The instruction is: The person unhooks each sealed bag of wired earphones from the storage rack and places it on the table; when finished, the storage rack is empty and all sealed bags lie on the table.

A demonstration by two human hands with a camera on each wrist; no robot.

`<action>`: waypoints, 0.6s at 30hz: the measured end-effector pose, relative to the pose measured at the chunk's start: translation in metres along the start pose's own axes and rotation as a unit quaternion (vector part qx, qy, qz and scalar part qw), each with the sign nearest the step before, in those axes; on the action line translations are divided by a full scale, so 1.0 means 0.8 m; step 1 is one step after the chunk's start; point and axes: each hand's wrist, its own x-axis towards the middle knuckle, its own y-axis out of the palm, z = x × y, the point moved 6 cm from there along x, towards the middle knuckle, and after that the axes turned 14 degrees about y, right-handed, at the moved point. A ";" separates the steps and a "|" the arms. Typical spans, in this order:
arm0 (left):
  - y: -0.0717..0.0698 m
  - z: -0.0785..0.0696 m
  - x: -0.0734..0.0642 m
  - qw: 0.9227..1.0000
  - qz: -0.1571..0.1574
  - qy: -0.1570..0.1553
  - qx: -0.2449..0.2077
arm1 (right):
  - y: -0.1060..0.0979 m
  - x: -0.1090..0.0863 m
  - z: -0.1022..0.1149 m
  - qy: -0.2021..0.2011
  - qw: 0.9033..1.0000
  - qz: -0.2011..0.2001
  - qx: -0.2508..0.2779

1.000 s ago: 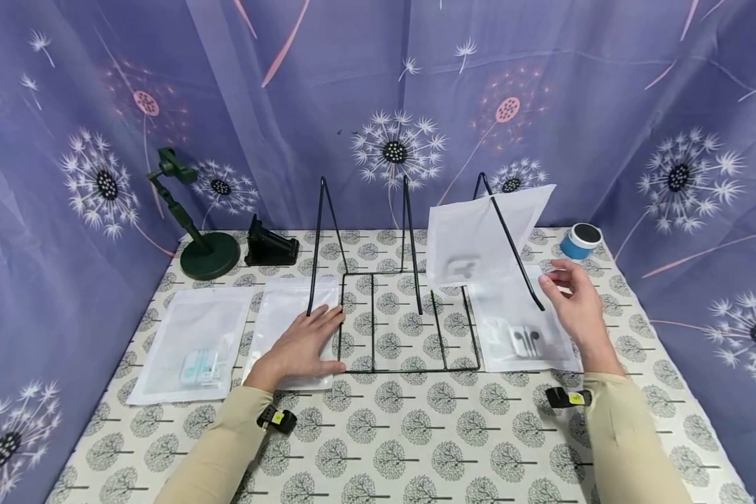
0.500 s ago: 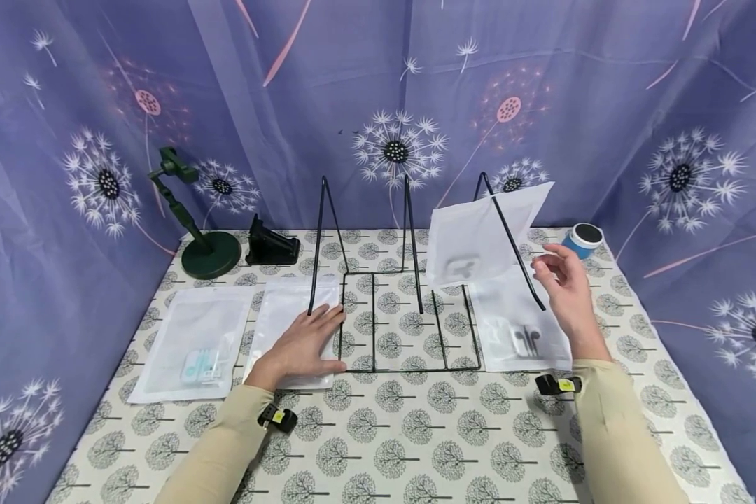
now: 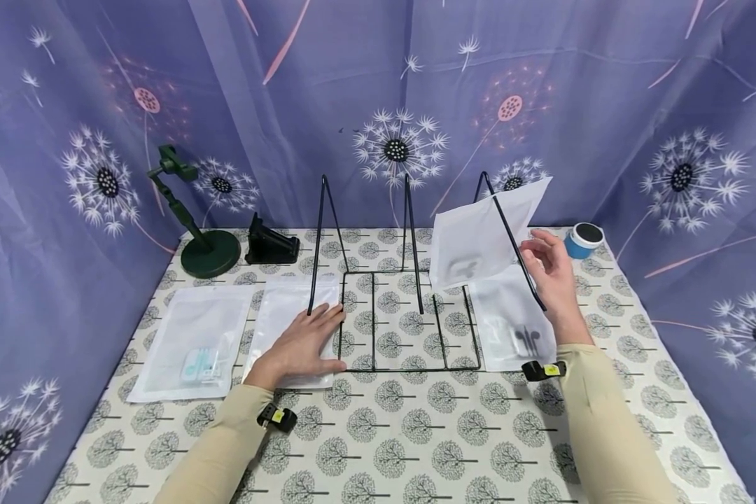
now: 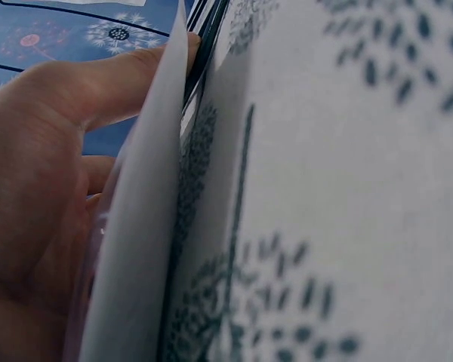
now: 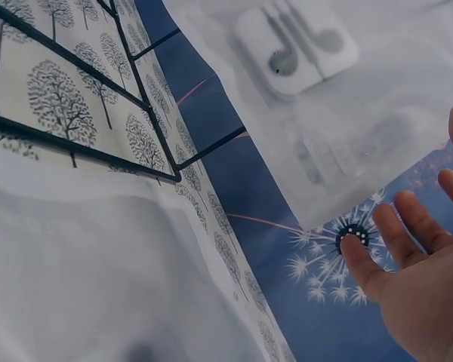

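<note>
A black wire rack [image 3: 373,322] with upright arms stands mid-table. From its right arm hangs a white zip pouch [image 3: 479,238], tilted; the right wrist view shows white-cased earphones [image 5: 302,49] inside it. My right hand [image 3: 553,280] is just right of that arm, fingers loosely bent and spread, holding nothing. Under it lies another pouch [image 3: 500,343] with dark earphones. My left hand [image 3: 302,350] rests with extended fingers on a flat white pouch [image 3: 277,301], fingertips and thumb at the rack's left edge. Farther left lies a pouch [image 3: 195,315] with turquoise earphones.
A green stand with a round base [image 3: 211,255] and a black holder [image 3: 271,245] sit at the back left. A blue jar [image 3: 583,241] with a dark top is at the back right. Purple curtains [image 3: 290,105] enclose the tree-print tablecloth [image 3: 416,448].
My right hand has moved left and back, from beside the flat pouch toward the hanging one, which has tilted slightly. My left hand has stayed in place.
</note>
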 end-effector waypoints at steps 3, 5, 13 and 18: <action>0.001 0.000 -0.001 1.000 0.001 -0.002 -0.002 | 0.003 0.006 -0.002 0.006 1.000 0.009 0.023; 0.001 0.001 -0.001 1.000 0.001 -0.004 -0.003 | 0.004 0.010 -0.003 0.011 0.999 0.016 0.035; 0.001 0.001 -0.001 1.000 -0.002 -0.005 -0.005 | 0.017 0.021 -0.003 0.008 0.997 0.041 0.065; -0.001 -0.001 -0.001 1.000 -0.002 -0.005 -0.013 | 0.029 0.028 -0.008 0.030 0.996 0.044 0.077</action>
